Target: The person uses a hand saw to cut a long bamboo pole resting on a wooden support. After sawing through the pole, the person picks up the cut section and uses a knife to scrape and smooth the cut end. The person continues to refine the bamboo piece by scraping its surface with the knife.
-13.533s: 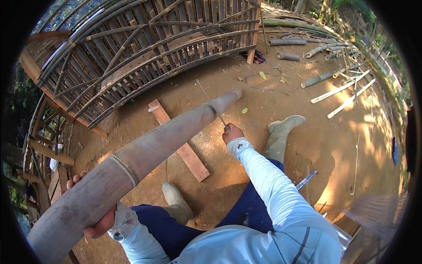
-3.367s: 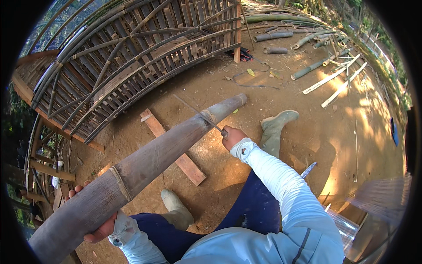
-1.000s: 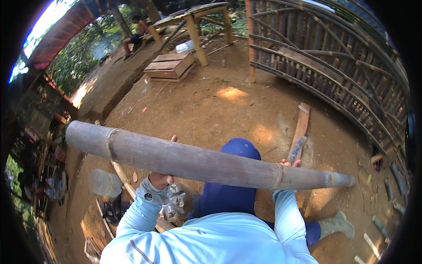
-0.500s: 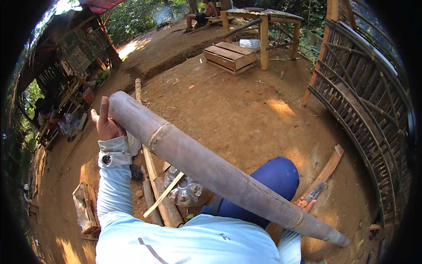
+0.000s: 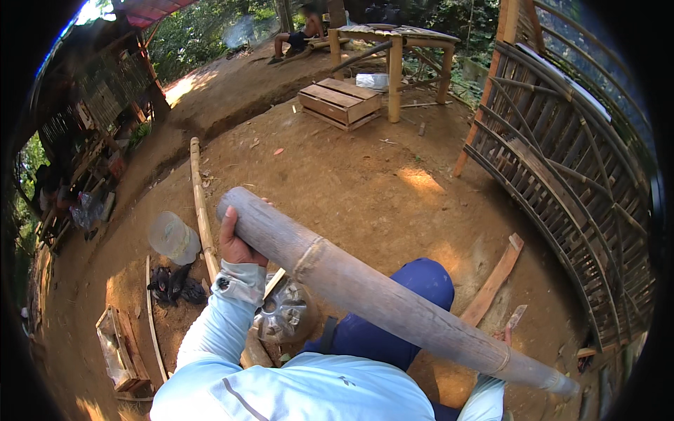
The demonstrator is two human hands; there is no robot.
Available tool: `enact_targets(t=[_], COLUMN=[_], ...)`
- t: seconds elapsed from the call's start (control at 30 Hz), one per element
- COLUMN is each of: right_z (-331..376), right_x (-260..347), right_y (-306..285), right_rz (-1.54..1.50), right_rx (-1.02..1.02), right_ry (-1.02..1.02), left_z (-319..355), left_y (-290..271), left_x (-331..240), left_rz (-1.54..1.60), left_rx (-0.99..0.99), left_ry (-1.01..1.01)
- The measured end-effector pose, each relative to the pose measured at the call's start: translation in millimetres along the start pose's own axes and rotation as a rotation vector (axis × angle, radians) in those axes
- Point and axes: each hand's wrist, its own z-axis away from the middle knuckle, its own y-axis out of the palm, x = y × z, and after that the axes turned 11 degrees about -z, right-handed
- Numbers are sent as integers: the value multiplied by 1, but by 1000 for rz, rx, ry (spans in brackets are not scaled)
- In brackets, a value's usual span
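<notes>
A thick grey-brown bamboo pole (image 5: 372,284) slants across in front of me, high at the left and low at the right, with pale rings at its joints. My left hand (image 5: 241,242) grips its upper end, the thumb on the near side and the other fingers mostly behind. Near the lower end, my right hand (image 5: 507,337) is largely hidden behind the pole. A flat blade-like tool (image 5: 517,317) sticks up from its fingers. My bent knee (image 5: 425,284) in blue trousers lies under the pole's middle.
Left of the pole are a clear plastic tub (image 5: 174,238), black gloves or rags (image 5: 175,284), a glass-sided wooden box (image 5: 118,349) and a thin bamboo pole (image 5: 200,196). Beyond stand a crate (image 5: 340,103) and bamboo table (image 5: 394,77); at right are a plank (image 5: 495,281) and slatted panel (image 5: 562,182).
The pole's upper end has moved right and down with my left hand. My right hand and the blade-like tool have shifted slightly right and down. The view has turned, uncovering the tub and black gloves or rags.
</notes>
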Motion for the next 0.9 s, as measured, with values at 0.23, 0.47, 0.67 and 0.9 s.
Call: enact_targets(t=[0.23, 0.47, 0.67, 0.9], right_z=[-23, -52, -59, -30], right_x=[64, 67, 60, 9], right_y=[-13, -30, -55, -127], right_rz=[533, 571, 524, 206], right_rx=[-292, -295, -255, -212], right_ry=[-152, -113, -37, 108], left_z=[29, 39, 36, -19], left_y=[81, 96, 112, 214], left_x=[67, 97, 92, 113], left_rz=[108, 10, 52, 258], left_rx=[240, 262, 373, 626], left_ry=[-22, -69, 9, 115])
